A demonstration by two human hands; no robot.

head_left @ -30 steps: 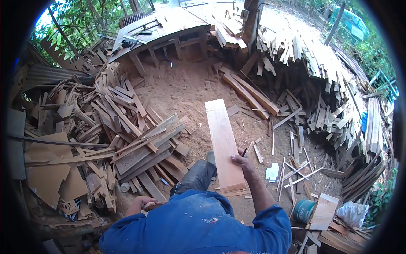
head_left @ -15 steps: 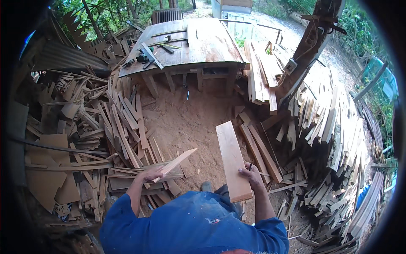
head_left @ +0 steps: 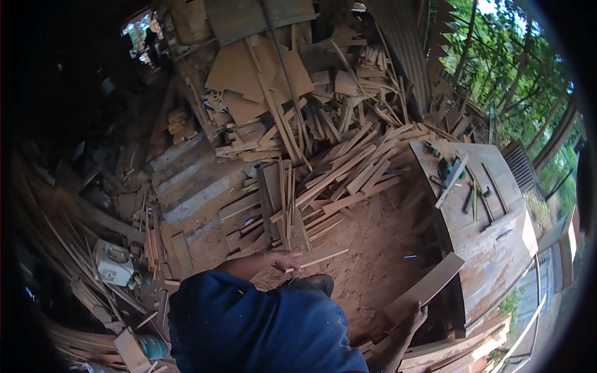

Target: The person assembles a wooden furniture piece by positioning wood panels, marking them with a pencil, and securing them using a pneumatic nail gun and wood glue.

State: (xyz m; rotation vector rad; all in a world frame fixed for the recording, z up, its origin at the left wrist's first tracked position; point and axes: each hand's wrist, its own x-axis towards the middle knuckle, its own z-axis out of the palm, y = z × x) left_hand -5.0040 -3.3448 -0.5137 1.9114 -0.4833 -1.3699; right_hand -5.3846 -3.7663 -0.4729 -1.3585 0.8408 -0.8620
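My left hand is closed on the end of a narrow wooden board, which points away to the right over the dirt floor. In my right hand is a wider, flat wooden plank, gripped near its edge. That plank slants up to the right, and its far end overlaps the near side of the workbench in the picture; whether they touch I cannot tell. A heap of loose wood strips lies beyond my left hand.
Hand tools lie on the far part of the bench. Brown sheet pieces lean at the back. A white plastic container and a teal bucket stand among scraps at left. Stacked planks lie at lower right.
The view has swung left, so the bench now appears at the right and the wood heap ahead. Both hands still hold their boards.
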